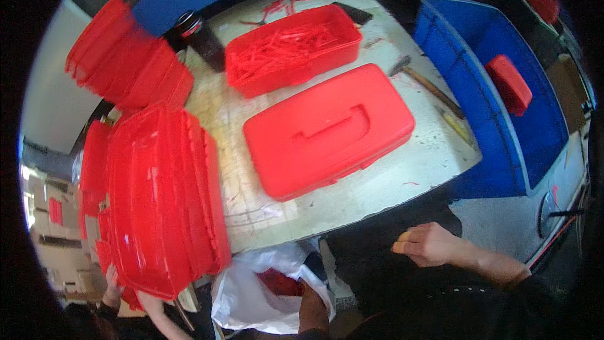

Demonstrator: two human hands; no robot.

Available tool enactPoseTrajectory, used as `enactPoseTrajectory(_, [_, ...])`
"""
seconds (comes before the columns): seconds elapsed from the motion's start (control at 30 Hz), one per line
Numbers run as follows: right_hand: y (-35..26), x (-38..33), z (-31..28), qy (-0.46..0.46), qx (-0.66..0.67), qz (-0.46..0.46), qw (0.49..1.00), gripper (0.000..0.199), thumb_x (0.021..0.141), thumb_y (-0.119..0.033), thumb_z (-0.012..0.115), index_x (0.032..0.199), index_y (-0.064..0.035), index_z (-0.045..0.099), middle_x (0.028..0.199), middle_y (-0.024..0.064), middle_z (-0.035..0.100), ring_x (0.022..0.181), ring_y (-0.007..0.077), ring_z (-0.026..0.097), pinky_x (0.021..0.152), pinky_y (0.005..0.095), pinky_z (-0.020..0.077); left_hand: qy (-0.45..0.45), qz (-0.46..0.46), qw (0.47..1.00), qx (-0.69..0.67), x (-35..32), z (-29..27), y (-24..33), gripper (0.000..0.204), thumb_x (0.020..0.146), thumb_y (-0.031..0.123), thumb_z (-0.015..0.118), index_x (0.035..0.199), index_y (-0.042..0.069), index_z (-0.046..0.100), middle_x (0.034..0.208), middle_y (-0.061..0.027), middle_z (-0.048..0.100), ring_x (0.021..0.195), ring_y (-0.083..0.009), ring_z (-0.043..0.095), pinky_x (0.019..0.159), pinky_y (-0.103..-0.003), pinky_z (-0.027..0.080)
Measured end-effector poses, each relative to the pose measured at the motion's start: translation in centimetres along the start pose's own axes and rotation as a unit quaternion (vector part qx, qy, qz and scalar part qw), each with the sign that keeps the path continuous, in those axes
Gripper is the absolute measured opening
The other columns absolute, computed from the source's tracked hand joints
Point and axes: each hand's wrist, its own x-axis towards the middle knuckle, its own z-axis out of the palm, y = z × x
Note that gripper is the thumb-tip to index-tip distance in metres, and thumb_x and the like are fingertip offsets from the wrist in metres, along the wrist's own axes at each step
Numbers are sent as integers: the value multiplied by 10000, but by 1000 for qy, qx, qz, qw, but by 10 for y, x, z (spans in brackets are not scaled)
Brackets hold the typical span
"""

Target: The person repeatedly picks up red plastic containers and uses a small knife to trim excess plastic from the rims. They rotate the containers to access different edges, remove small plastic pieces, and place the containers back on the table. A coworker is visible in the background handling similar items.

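Note:
My left forearm reaches down into a white plastic bag at the table's front edge. Some red material shows inside the bag; the left hand itself is hidden there. In front of my dark clothing, my right hand is closed, its fingers curled in. Yellowish coverings show at its fingertips, and I cannot make out whether it holds anything. A closed red plastic box with a handle recessed in its lid lies on the white table. Behind it stands an open red bin full of thin red plastic pieces.
Red trays are stacked at the left and far left. A dark bottle, a hammer and a yellow-handled tool rest on the table. A blue crate holds a red part. Another person's hand is at lower left.

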Motion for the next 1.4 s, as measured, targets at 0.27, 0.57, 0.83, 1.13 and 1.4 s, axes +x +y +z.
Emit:
enactPoseTrajectory(0.27, [-4, -1, -4, -43, -69, 29, 996, 309, 718, -47, 690, 1023, -99, 689, 935, 77, 690, 837, 261, 702, 698, 377, 592, 159, -178, 953, 185, 63, -176, -156, 555, 773, 261, 737, 1227, 20, 528, 1030, -139, 667, 922, -322, 634, 840, -416, 516])
enactPoseTrajectory(0.57, [9, 99, -94, 80, -179, 29, 980, 241, 736, 36, 644, 958, -51, 676, 883, 84, 694, 781, 277, 689, 697, 383, 571, 199, -151, 943, 219, 92, -85, -191, 518, 763, 246, 751, 1187, 26, 552, 979, -117, 674, 878, -291, 639, 812, -394, 523])
enactPoseTrajectory(0.83, [67, 175, -108, 150, -219, -10, 964, 331, 874, -123, 682, 1187, -41, 609, 1131, 166, 631, 1058, 352, 616, 889, 451, 521, -98, -20, 988, 117, -20, 179, -155, 485, 754, 233, 763, 1151, 31, 574, 933, -98, 680, 838, -262, 644, 787, -374, 528])
enactPoseTrajectory(1.13, [118, 256, -99, 79, -206, 64, 973, 382, 981, -337, 554, 1222, -42, 586, 1149, 192, 632, 1113, 354, 598, 1010, 488, 439, -180, 1, 978, 110, -72, 151, -137, 448, 743, 218, 777, 1111, 36, 599, 882, -76, 686, 794, -231, 650, 758, -353, 534])
enactPoseTrajectory(1.4, [102, 209, -102, 242, -97, -66, 963, 278, 903, -180, 657, 1140, -37, 624, 1103, 163, 630, 1062, 355, 608, 960, 457, 478, -26, -2, 988, -152, -170, -60, 141, 558, 680, 121, 830, 1185, 34, 611, 864, -17, 636, 768, -127, 602, 720, -279, 508])
